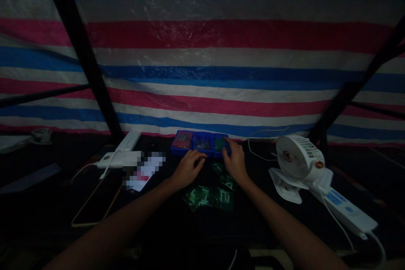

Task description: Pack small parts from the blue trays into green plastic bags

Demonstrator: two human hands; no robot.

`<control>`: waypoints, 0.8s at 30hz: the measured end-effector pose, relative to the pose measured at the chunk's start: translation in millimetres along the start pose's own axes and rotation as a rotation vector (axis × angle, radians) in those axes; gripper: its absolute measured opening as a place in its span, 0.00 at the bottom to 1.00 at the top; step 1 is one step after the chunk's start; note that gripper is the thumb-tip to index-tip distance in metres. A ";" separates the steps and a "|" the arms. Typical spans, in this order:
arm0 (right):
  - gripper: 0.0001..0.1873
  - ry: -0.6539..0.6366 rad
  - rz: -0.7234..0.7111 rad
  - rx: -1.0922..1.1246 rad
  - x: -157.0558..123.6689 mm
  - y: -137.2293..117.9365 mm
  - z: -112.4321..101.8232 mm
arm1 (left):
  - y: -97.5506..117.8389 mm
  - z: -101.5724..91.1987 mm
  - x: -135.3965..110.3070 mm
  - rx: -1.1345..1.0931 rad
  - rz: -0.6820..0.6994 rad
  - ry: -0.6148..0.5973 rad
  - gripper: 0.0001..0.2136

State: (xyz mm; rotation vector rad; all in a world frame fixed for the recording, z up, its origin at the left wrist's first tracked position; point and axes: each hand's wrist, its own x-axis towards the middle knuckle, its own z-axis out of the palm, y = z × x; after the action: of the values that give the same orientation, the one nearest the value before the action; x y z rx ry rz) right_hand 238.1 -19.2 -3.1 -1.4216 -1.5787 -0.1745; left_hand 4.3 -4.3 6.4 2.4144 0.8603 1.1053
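Observation:
Three small blue bins [181,151] stand side by side at the back of the dark table. Reddish packets [182,139] fill the left one, small clear-looking pieces [201,143] the middle one, and green packets [219,144] the right one. My left hand [186,169] is just in front of the middle bin, fingers bent, thumb apart, nothing visible in it. At the right bin's edge, my right hand [236,162] has its thumb and fingers apart beside the green packets. Between my forearms lie several green plastic packets [224,197] with pale pieces inside.
A white clip fan [289,158] and a power strip [348,211] with cables stand on the right. On the left are a phone [96,202], a white power bank-like block [118,159] and a printed paper [145,173]. Behind hangs a striped tarp [202,93] with dark metal posts [84,55].

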 end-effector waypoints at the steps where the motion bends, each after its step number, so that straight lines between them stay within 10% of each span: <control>1: 0.22 -0.005 -0.002 -0.007 -0.1 0.0 0.1 | -0.3 0.3 0.0 0.006 0.000 0.001 0.10; 10: 0.13 -0.019 -0.061 0.168 2.6 -18.9 -11.6 | -6.6 3.7 0.0 0.031 -0.003 0.009 0.11; 24: 0.12 -0.537 -0.230 0.227 -6.8 -14.6 3.0 | -0.3 0.9 0.0 0.058 -0.067 -0.067 0.09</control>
State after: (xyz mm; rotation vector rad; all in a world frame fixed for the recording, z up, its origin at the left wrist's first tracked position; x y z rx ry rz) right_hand 223.4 -26.4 -2.6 -1.1600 -2.1240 0.2692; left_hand 4.8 -4.2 5.7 2.4354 0.9558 0.9817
